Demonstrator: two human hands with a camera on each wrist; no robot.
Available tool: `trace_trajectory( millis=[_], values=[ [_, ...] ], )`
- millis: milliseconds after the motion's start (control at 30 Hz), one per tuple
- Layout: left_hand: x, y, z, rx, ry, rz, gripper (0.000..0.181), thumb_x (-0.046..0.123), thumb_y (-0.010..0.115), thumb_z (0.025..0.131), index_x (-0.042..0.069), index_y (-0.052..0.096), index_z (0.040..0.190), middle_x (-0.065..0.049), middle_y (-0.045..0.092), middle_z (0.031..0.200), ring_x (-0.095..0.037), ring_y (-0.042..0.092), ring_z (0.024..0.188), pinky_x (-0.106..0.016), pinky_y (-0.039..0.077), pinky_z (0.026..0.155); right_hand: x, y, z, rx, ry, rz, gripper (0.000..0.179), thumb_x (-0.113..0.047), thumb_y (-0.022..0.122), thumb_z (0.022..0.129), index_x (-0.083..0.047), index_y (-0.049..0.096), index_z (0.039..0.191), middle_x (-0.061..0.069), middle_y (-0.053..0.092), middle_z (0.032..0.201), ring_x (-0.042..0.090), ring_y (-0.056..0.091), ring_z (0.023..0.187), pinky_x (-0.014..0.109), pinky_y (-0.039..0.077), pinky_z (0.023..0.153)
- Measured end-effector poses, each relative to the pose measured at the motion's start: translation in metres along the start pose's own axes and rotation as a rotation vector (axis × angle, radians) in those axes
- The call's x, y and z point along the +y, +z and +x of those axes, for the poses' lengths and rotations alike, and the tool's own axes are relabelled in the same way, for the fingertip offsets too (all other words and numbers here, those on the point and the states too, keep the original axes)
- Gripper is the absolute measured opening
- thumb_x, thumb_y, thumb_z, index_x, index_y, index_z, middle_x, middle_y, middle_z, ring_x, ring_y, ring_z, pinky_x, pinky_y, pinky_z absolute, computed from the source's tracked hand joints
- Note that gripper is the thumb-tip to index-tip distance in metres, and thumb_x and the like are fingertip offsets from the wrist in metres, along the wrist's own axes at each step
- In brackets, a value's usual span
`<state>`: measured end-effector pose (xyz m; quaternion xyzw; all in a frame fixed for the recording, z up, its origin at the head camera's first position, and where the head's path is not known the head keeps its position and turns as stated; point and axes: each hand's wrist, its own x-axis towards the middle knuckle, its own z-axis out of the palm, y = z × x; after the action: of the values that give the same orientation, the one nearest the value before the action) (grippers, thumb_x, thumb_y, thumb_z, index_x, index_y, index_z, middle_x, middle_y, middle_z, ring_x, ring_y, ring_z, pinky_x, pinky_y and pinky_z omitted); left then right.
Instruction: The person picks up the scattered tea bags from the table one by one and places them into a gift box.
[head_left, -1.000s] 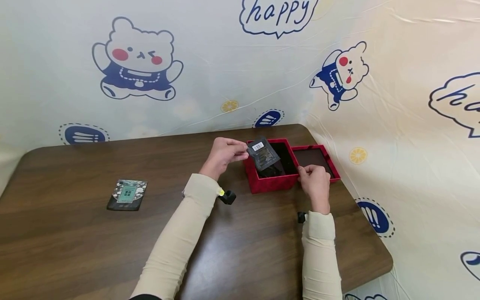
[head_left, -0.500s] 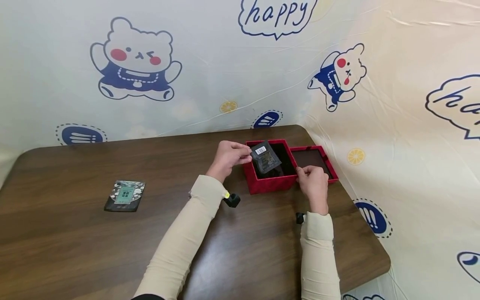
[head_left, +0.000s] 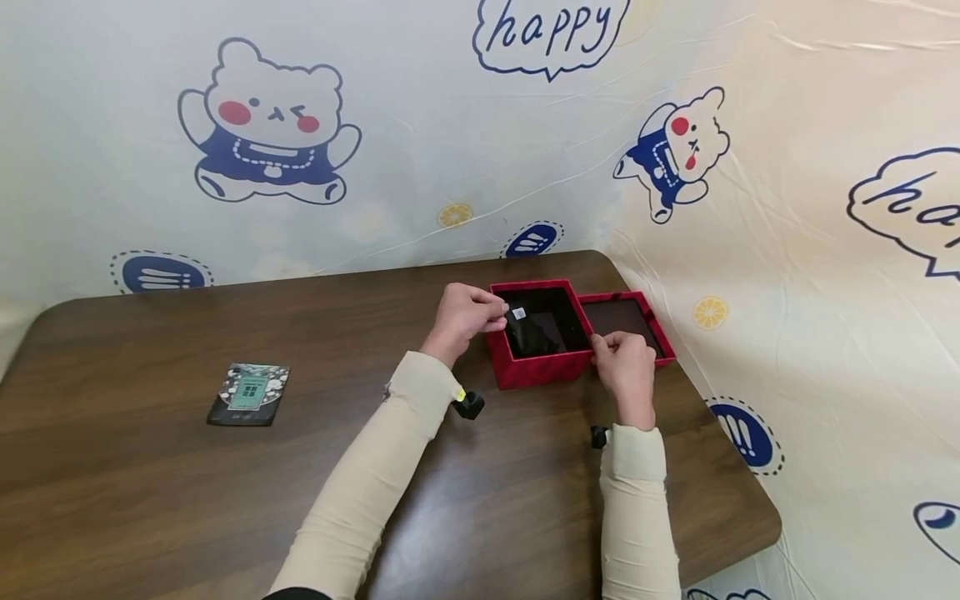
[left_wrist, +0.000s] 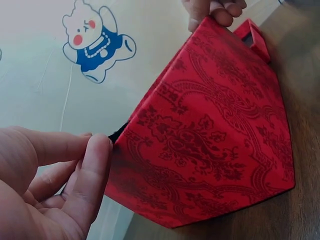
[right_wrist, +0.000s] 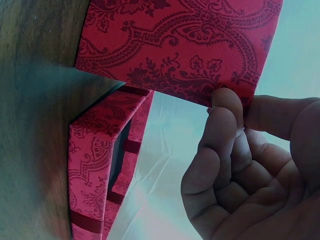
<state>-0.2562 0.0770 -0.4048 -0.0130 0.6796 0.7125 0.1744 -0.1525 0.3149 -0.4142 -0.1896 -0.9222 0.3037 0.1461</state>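
Observation:
A red patterned box (head_left: 543,372) with a black interior stands uncovered at the table's right in the head view. My left hand (head_left: 467,318) is at its left rim and pinches the edge of a black sachet (head_left: 529,335) with a small white label, which lies inside the box opening. In the left wrist view only a dark sliver of the sachet (left_wrist: 118,133) shows between fingertips and rim. My right hand (head_left: 628,368) pinches the box's front right corner, its other fingers curled below, as the right wrist view shows.
The red box lid (head_left: 624,317) lies inside up to the right of the box. A black, white and green packet (head_left: 250,393) lies flat at the left of the brown table (head_left: 150,492). A printed cloth wall (head_left: 420,150) rises behind the table.
My left hand has moved slightly right and lowered the sachet from above the rim down into the box, so less of it shows. My right hand keeps its grip on the corner.

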Motion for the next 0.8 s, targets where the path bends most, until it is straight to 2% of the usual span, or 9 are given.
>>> trace_trajectory(
  millis=[200, 333, 433, 667, 800],
  values=[
    [-0.003, -0.005, -0.002, 0.004, -0.005, 0.037, 0.012, 0.008, 0.078, 0.089, 0.000, 0.078, 0.098, -0.017, 0.072, 0.095, -0.020, 0.073, 0.071, -0.033, 0.061, 0.076, 0.001, -0.001, 0.000, -0.017, 0.011, -0.002, 0.035, -0.029, 0.064, 0.099, -0.006, 0.078, 0.076, 0.003, 0.071, 0.068, 0.027, 0.060, 0.076, 0.037, 0.046, 0.061],
    [-0.003, -0.011, -0.003, 0.013, 0.002, 0.046, 0.011, 0.009, 0.078, 0.089, 0.001, 0.078, 0.096, -0.015, 0.073, 0.093, -0.020, 0.072, 0.070, -0.035, 0.061, 0.078, 0.000, -0.001, 0.001, -0.009, 0.003, 0.003, 0.035, -0.030, 0.064, 0.099, -0.006, 0.077, 0.076, 0.004, 0.070, 0.067, 0.027, 0.060, 0.075, 0.037, 0.047, 0.061],
    [0.000, -0.018, -0.006, -0.002, 0.015, 0.072, 0.011, 0.010, 0.078, 0.090, 0.002, 0.078, 0.096, -0.015, 0.073, 0.093, -0.020, 0.071, 0.071, -0.036, 0.061, 0.079, -0.001, -0.001, 0.001, -0.003, 0.000, 0.003, 0.035, -0.030, 0.065, 0.098, -0.007, 0.077, 0.075, 0.004, 0.070, 0.067, 0.027, 0.060, 0.074, 0.037, 0.046, 0.061],
    [0.007, -0.049, -0.015, -0.029, 0.073, 0.178, 0.012, 0.009, 0.077, 0.090, -0.001, 0.077, 0.098, -0.021, 0.071, 0.099, -0.022, 0.070, 0.072, -0.032, 0.061, 0.074, -0.001, 0.000, 0.000, -0.006, 0.001, -0.002, 0.035, -0.029, 0.065, 0.099, -0.007, 0.077, 0.074, 0.002, 0.070, 0.066, 0.027, 0.060, 0.073, 0.036, 0.045, 0.061],
    [0.010, -0.069, -0.020, -0.039, 0.093, 0.194, 0.019, 0.006, 0.075, 0.091, -0.007, 0.074, 0.105, -0.019, 0.071, 0.096, -0.022, 0.070, 0.073, -0.032, 0.062, 0.073, -0.001, 0.000, 0.001, -0.004, 0.003, -0.002, 0.035, -0.029, 0.065, 0.099, -0.007, 0.077, 0.074, 0.003, 0.070, 0.066, 0.027, 0.060, 0.073, 0.036, 0.045, 0.060]
  ],
)
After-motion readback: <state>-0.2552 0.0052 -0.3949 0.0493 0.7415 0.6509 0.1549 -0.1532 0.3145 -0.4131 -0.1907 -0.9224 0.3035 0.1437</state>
